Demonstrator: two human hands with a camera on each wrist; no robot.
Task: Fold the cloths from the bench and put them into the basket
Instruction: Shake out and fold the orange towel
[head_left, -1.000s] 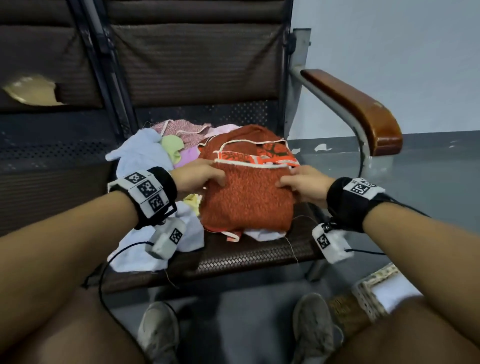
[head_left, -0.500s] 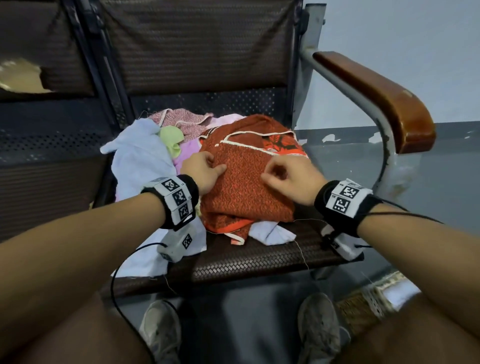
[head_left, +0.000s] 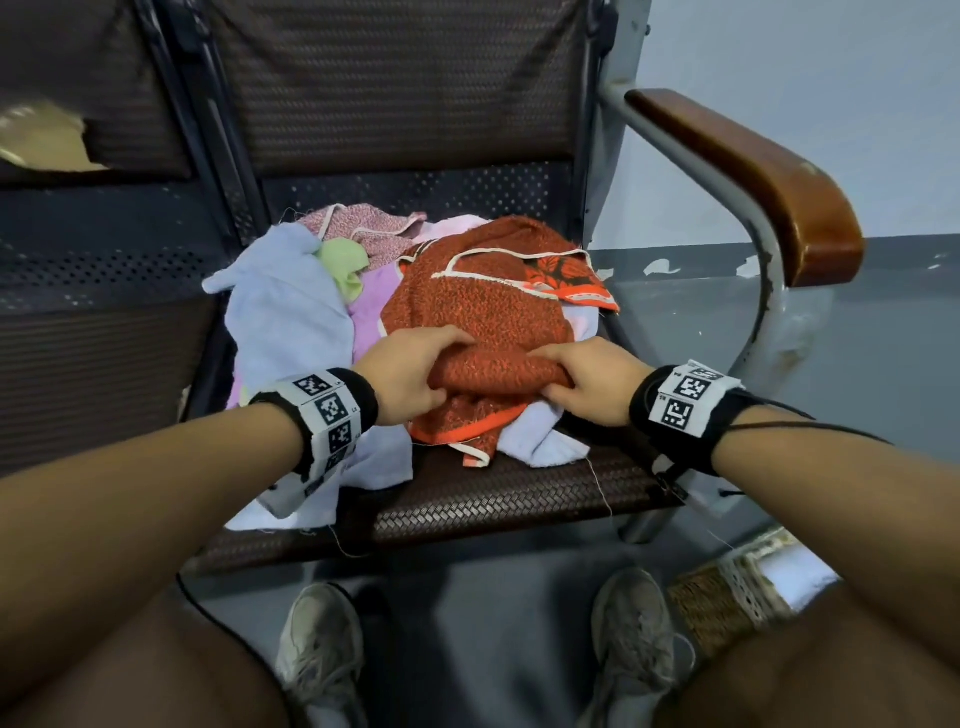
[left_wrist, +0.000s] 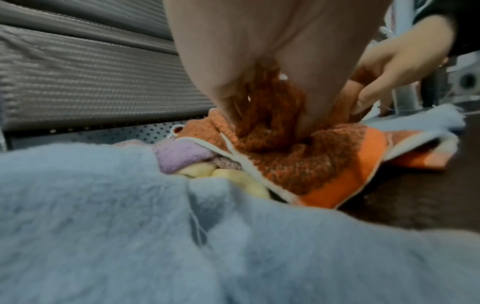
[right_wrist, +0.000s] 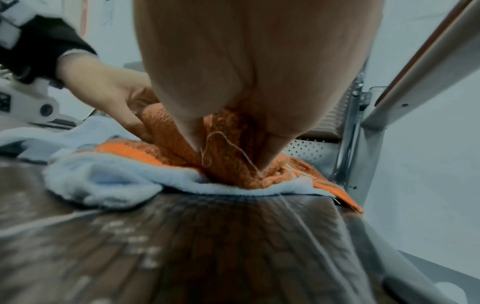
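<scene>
The left hand and the right hand each grip an end of a bunched fold of the orange cloth. The fold's long axis runs left to right between them, near the bench seat's front edge, both hands equally close. The wrist views show fingers dug into the fold; only the head view shows the basket on the floor, lower right.

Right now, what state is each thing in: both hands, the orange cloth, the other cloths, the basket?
Left hand: grips the orange cloth's near fold.
Right hand: grips the same fold.
Orange cloth: bunched, partly folded, atop the pile.
Light blue cloth: unfolded on the bench.
Basket: on the floor, contents unclear.
</scene>
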